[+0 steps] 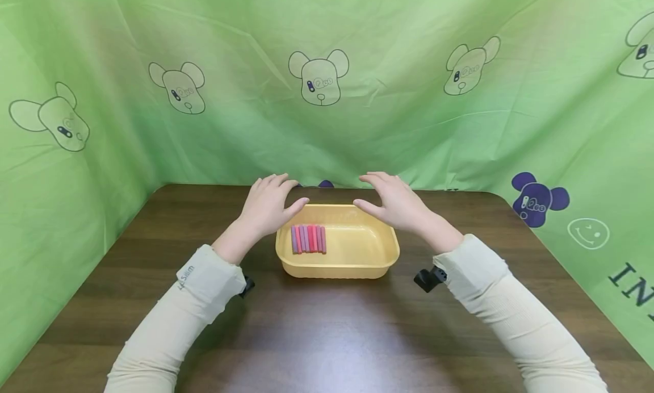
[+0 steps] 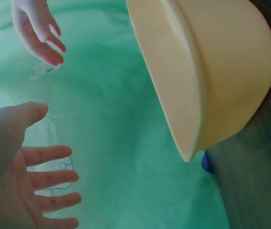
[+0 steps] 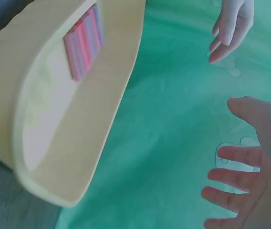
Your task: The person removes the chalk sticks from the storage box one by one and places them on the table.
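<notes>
A yellow plastic basin stands on the table. Along its left side inside lies a row of several pink, red and purple sticks, packed side by side. My left hand hovers over the basin's left end, thumb stretched toward the middle and fingers apart. Over the right end hangs my right hand, its thumb pointing inward. Both palms face each other with nothing between them. In the right wrist view the sticks show past the basin's rim, and the right hand's fingers are spread.
The brown wooden table reaches back to a green printed cloth that hangs behind and at both sides. A small black camera sits at the right wrist, another at the left.
</notes>
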Demonstrator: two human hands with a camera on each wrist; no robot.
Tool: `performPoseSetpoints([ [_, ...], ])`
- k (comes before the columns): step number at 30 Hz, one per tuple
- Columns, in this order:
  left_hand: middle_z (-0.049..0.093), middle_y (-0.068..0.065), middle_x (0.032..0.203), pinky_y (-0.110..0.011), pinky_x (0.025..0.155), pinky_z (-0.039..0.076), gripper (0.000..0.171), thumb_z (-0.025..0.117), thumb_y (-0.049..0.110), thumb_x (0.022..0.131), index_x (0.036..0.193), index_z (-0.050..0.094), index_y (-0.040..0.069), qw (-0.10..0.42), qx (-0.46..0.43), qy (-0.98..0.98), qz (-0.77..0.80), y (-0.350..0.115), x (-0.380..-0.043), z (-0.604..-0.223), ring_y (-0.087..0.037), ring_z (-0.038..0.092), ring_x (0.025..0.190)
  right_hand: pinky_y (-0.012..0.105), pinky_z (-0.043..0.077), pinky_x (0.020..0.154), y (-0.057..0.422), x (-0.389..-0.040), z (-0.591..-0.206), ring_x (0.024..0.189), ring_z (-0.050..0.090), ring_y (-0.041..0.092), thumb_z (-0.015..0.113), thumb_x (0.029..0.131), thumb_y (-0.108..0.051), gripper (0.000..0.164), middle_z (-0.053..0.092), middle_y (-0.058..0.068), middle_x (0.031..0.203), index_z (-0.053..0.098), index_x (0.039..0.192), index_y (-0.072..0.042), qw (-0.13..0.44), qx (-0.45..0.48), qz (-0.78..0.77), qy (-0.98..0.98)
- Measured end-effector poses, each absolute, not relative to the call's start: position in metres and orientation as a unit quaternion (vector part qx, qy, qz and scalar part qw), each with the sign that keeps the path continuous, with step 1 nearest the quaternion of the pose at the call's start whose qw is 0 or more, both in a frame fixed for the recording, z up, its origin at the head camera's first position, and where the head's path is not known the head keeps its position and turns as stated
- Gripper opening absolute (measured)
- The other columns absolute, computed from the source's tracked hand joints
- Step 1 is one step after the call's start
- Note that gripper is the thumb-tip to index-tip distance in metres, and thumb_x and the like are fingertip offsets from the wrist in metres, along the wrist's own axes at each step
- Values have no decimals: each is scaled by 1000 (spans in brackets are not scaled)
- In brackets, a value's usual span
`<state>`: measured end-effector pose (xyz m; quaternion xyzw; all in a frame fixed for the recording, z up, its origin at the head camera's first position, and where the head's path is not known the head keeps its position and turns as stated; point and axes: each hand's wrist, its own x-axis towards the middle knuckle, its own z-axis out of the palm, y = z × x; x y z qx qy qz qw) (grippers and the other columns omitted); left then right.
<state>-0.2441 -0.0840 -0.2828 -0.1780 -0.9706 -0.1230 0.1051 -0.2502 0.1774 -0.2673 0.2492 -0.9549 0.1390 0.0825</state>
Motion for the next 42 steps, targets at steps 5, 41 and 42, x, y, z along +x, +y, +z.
performPoseSetpoints([
  [5,52,-13,137,-48,109,37,50,49,43,94,129,55,9,115,-196,-964,-135,-85,-240,-282,-31,47,128,48,34,110,171,-251,-266,130,43,33,57,92,-34,57,48,19,137,44,135,0,61,269,185,-943],
  [41,52,-14,138,-56,106,36,42,54,25,95,132,53,6,48,-259,-946,-190,-133,-258,-352,-36,48,127,38,50,96,172,-300,-308,115,56,36,49,96,-28,48,54,25,130,46,132,4,-247,187,405,-860],
  [42,53,-14,137,-55,105,37,42,54,24,94,132,53,6,51,-263,-944,-190,-134,-259,-353,-35,49,126,38,50,96,172,-301,-308,114,57,35,49,96,-28,49,54,24,130,46,133,4,-251,187,404,-860],
])
